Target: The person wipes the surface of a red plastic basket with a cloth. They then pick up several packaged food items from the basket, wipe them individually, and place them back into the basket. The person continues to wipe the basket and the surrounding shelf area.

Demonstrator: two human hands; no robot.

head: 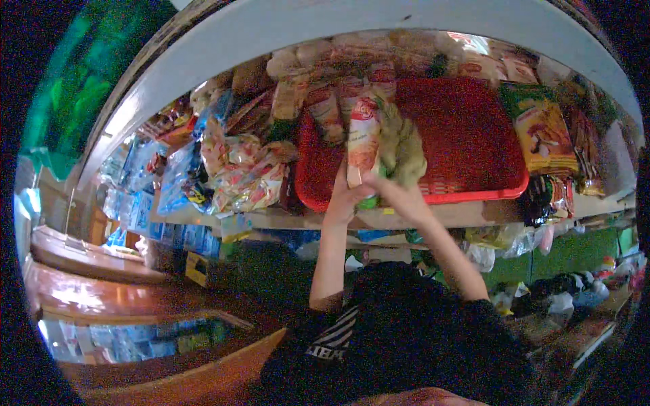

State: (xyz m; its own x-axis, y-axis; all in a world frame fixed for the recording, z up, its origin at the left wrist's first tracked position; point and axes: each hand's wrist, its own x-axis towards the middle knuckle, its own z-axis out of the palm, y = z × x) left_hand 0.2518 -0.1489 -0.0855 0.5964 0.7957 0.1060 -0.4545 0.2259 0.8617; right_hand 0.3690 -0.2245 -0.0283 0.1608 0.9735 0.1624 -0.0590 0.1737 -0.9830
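Observation:
A white-and-red printed food packet (363,139) stands roughly upright over a red plastic basket (467,137). My left hand (349,195) grips its lower end. The thumb of my right hand (391,195) reaches across that same end, and its other fingers are hidden behind blurred, yellow-green packets (403,147) bunched beside the printed one. Both hands meet near the basket's front rim. Red-and-white packets (325,114) lean at the basket's left side. Something green shows below the hands.
Clear bags of wrapped goods (249,172) lie left of the basket on the shelf. Yellow-and-green packets (546,132) and dark packets (551,198) are at its right. A pale curved edge (355,18) crosses above. Lower shelves hold bags; a brown wooden counter (101,294) stands left.

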